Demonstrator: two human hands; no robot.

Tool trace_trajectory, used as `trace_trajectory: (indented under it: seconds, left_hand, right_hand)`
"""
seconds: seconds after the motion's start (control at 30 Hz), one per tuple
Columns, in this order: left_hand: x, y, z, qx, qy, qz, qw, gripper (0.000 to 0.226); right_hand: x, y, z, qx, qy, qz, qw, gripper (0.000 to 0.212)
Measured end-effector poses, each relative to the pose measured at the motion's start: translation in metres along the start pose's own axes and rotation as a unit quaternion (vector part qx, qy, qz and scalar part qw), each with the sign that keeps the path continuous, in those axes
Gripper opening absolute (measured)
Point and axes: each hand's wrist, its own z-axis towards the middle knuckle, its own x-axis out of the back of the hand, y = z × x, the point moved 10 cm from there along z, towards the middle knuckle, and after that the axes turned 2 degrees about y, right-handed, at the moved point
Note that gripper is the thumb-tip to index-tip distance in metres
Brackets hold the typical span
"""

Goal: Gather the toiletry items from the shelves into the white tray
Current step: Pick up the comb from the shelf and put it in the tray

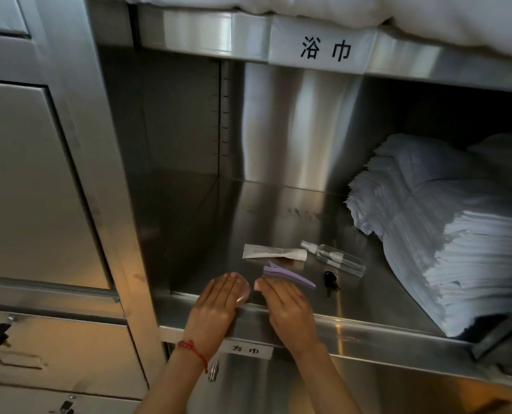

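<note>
On the steel shelf lie a white tube, a clear spray bottle and purple hair clips. A round pink item sits near the front edge. My left hand rests flat on that pink item with straight fingers. The fingers of my right hand lie straight over the near end of the purple clips, with the thumb beside them. The white tray is not in view.
A small bunch of black keys lies right of the clips. A tall stack of folded white towels fills the shelf's right side. More white linen sits on the shelf above. Closed steel cabinet doors are to the left.
</note>
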Motion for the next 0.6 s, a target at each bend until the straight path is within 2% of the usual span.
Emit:
trace_trajectory:
  seconds: [0.13, 0.23, 0.6]
  left_hand:
    - [-0.001, 0.013, 0.009, -0.03, 0.003, -0.012, 0.999, 0.082]
    - [-0.002, 0.027, 0.018, -0.053, 0.004, -0.028, 0.998, 0.081]
    - [0.01, 0.11, 0.051, -0.136, 0.057, -0.117, 0.982, 0.071]
  right_hand:
    - [0.015, 0.005, -0.003, -0.012, 0.026, -0.02, 0.999, 0.023]
    - [0.029, 0.014, -0.007, -0.023, 0.044, -0.046, 0.998, 0.03]
    - [0.096, 0.062, -0.036, -0.065, 0.092, -0.139, 0.984, 0.025]
